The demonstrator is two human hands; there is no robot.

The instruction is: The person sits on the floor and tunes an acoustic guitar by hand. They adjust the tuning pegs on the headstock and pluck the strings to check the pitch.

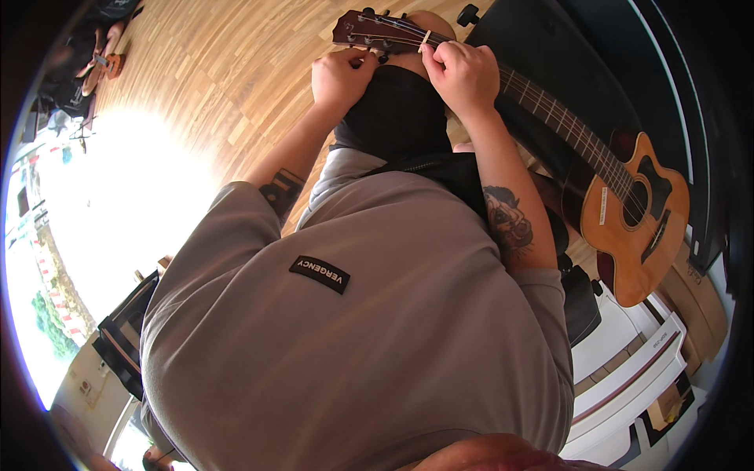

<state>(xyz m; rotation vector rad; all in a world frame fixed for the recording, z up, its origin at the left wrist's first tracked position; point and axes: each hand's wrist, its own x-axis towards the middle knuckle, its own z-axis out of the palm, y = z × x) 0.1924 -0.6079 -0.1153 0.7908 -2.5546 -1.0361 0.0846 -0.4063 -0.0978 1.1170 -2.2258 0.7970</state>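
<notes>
An acoustic guitar (624, 271) with a light wood top lies slantwise, its body at the right and its neck running up to the left. Its dark headstock (375, 30) is at the top, over my knee. My left hand (344, 81) is closed at the headstock's near edge, thumb and finger on a tuning peg. By the pale nut (425, 41), where the neck meets the headstock, my right hand (465, 77) is closed in a pinch. What lies between its fingertips is too small to make out. Strings run along the fretboard (569, 125) beyond it.
Behind the neck stands a large black panel-like surface (542, 51). A white keyboard-like instrument (628, 381) is at the lower right. Wooden floor (228, 55) stretches to the upper left, where strong light falls. A small brown stringed instrument (115, 66) shows near the rim.
</notes>
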